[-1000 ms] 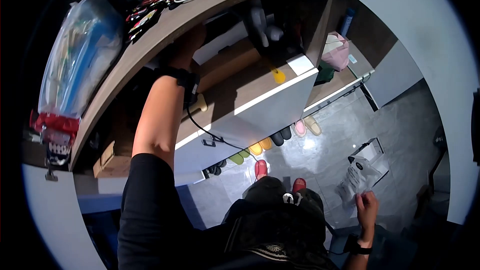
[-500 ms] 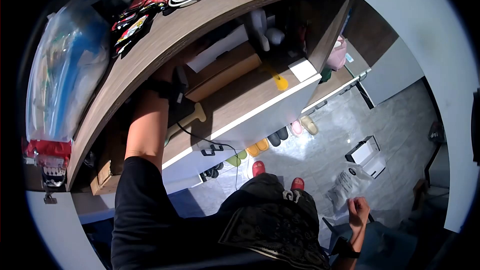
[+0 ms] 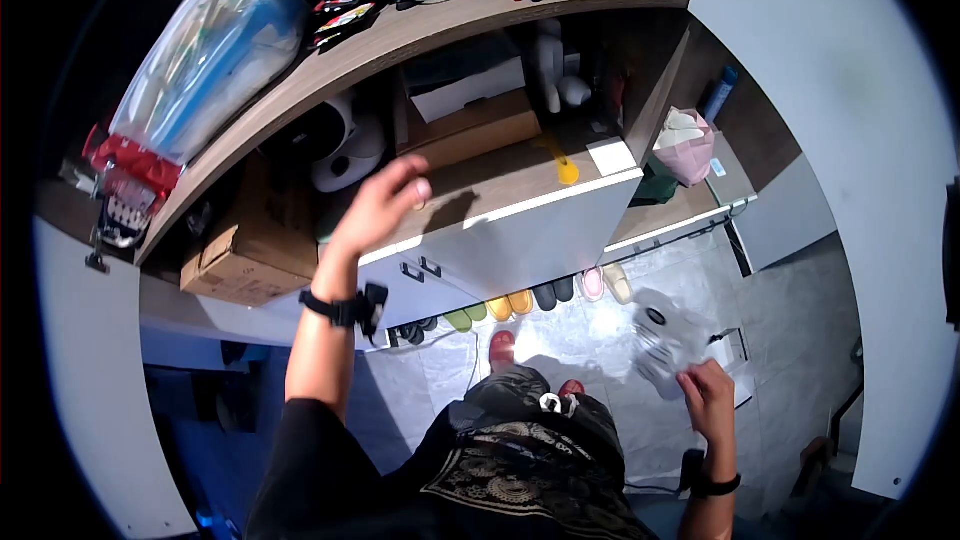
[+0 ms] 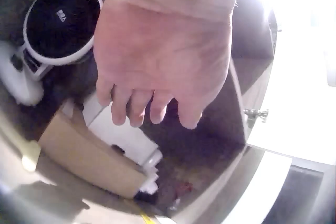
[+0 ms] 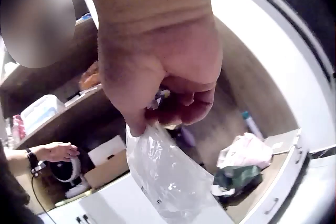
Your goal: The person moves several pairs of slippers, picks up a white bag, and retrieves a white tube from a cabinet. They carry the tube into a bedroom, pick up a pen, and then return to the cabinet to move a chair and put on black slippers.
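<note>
- Right hand (image 3: 710,400) pinches one end of the clear plastic bag (image 3: 668,340); bag hangs over the grey floor (image 3: 790,290), well apart from the cabinet
- Left hand (image 3: 380,210) released, fingers loosely extended, near the cardboard box (image 3: 485,130) in the shelf compartment
- Same compartment: white fan (image 3: 352,155), brown carton (image 3: 255,250) at left end; side cubby holds pink bag (image 3: 688,155)
- Shelf's white front edge (image 3: 510,205) runs near left hand; shoes (image 3: 510,304) line cabinet base, floor spreads out beyond
- Dark print on plastic bag, pale label on fan hub, both illegible
</note>
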`<state>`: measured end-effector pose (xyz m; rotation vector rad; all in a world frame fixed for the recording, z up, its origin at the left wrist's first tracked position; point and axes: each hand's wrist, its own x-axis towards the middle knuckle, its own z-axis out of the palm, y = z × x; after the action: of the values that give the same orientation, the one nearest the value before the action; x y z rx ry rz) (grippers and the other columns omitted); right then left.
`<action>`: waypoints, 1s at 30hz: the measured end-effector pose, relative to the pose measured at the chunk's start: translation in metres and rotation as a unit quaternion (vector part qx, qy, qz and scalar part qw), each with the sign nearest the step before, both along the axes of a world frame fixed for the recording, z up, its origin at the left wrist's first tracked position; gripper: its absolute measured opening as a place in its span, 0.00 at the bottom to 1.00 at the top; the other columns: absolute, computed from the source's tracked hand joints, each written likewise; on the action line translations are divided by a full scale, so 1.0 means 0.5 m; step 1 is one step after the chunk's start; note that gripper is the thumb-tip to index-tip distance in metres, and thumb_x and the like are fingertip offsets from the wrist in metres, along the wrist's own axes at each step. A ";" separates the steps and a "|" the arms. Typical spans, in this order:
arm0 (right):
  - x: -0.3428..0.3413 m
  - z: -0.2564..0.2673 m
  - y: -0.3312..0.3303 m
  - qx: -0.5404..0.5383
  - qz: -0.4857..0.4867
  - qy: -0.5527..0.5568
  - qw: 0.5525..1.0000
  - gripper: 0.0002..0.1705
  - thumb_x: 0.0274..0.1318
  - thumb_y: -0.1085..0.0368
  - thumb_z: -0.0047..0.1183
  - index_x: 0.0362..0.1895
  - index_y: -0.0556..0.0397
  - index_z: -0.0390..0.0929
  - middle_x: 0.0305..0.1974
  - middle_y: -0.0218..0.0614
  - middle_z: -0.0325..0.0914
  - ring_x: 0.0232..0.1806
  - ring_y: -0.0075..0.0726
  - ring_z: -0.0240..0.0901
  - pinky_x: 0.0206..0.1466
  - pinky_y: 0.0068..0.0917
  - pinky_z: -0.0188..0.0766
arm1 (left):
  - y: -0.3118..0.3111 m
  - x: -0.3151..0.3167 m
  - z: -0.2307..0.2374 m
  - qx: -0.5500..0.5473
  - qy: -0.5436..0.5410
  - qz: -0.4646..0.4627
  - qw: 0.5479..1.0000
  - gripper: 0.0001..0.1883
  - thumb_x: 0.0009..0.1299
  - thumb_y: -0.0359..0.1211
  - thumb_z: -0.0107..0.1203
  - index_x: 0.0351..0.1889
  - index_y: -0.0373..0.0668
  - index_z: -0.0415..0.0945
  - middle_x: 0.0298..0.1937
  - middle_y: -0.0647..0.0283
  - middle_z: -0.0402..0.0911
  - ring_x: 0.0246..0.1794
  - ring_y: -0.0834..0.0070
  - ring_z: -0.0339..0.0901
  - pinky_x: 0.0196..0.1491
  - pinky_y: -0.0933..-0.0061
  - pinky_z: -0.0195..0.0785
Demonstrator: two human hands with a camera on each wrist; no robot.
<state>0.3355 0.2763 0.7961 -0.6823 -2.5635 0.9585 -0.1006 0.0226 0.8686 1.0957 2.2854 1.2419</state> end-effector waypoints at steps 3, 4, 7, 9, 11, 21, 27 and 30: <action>-0.090 0.055 0.015 -0.030 0.125 0.059 0.990 0.06 0.48 0.70 0.56 0.26 0.60 0.75 0.22 0.41 0.68 0.24 0.44 0.66 0.26 0.30 0.62 | -0.036 0.143 -0.031 0.001 -0.111 -0.087 0.990 0.33 0.63 0.41 0.58 0.62 0.39 0.58 0.58 0.58 0.67 0.58 0.69 0.64 0.60 0.67 0.56; -0.124 0.086 0.012 -0.081 0.147 0.031 0.985 0.06 0.49 0.69 0.55 0.27 0.60 0.75 0.24 0.42 0.69 0.25 0.43 0.67 0.28 0.30 0.63 | -0.041 0.184 -0.037 0.030 -0.163 -0.115 0.979 0.38 0.61 0.42 0.60 0.65 0.40 0.53 0.60 0.58 0.65 0.59 0.67 0.63 0.61 0.65 0.56; -0.229 0.099 -0.018 -0.176 0.279 0.144 0.933 0.09 0.51 0.66 0.55 0.30 0.60 0.76 0.26 0.38 0.71 0.29 0.34 0.69 0.35 0.25 0.64 | -0.044 0.295 -0.013 0.077 -0.261 -0.124 0.954 0.50 0.56 0.47 0.64 0.68 0.40 0.43 0.64 0.55 0.60 0.62 0.67 0.60 0.63 0.64 0.52; -0.277 0.117 -0.056 -0.280 0.292 0.055 0.913 0.09 0.54 0.65 0.54 0.32 0.61 0.76 0.27 0.33 0.72 0.32 0.25 0.67 0.37 0.22 0.63 | -0.053 0.342 -0.015 0.149 -0.284 -0.083 0.944 0.48 0.56 0.43 0.66 0.67 0.37 0.46 0.62 0.56 0.61 0.62 0.70 0.59 0.64 0.65 0.51; -0.325 0.116 -0.093 -0.374 0.320 0.033 0.870 0.11 0.56 0.63 0.54 0.35 0.61 0.76 0.29 0.28 0.73 0.33 0.19 0.65 0.38 0.19 0.63 | -0.072 0.379 0.026 0.198 -0.299 0.008 0.933 0.38 0.59 0.35 0.63 0.64 0.35 0.53 0.58 0.58 0.67 0.57 0.74 0.64 0.60 0.70 0.56; -0.463 0.209 -0.281 -0.307 0.400 0.074 0.860 0.16 0.48 0.66 0.58 0.41 0.62 0.75 0.37 0.35 0.78 0.38 0.24 0.71 0.43 0.23 0.69 | -0.265 0.382 0.089 0.182 -0.024 0.129 0.975 0.24 0.64 0.28 0.53 0.58 0.37 0.61 0.54 0.59 0.69 0.54 0.73 0.65 0.57 0.71 0.58; -0.512 0.434 -0.279 -0.195 0.361 0.205 0.889 0.12 0.49 0.72 0.54 0.40 0.60 0.74 0.31 0.32 0.78 0.32 0.24 0.71 0.39 0.23 0.68 | -0.494 0.417 0.230 0.313 0.209 0.317 0.870 0.32 0.59 0.24 0.52 0.63 0.42 0.54 0.58 0.61 0.66 0.56 0.71 0.66 0.57 0.68 0.59; -0.533 0.564 -0.264 -0.099 0.322 0.260 0.905 0.13 0.53 0.73 0.53 0.45 0.59 0.73 0.34 0.34 0.77 0.36 0.26 0.72 0.43 0.27 0.70 | -0.624 0.427 0.262 0.351 0.252 0.423 0.797 0.33 0.56 0.24 0.51 0.63 0.42 0.55 0.56 0.62 0.67 0.55 0.71 0.66 0.57 0.69 0.56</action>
<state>0.0691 0.1441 1.0779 0.3942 -2.2201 1.3806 0.1130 -0.2892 0.9995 0.5683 2.9498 2.5640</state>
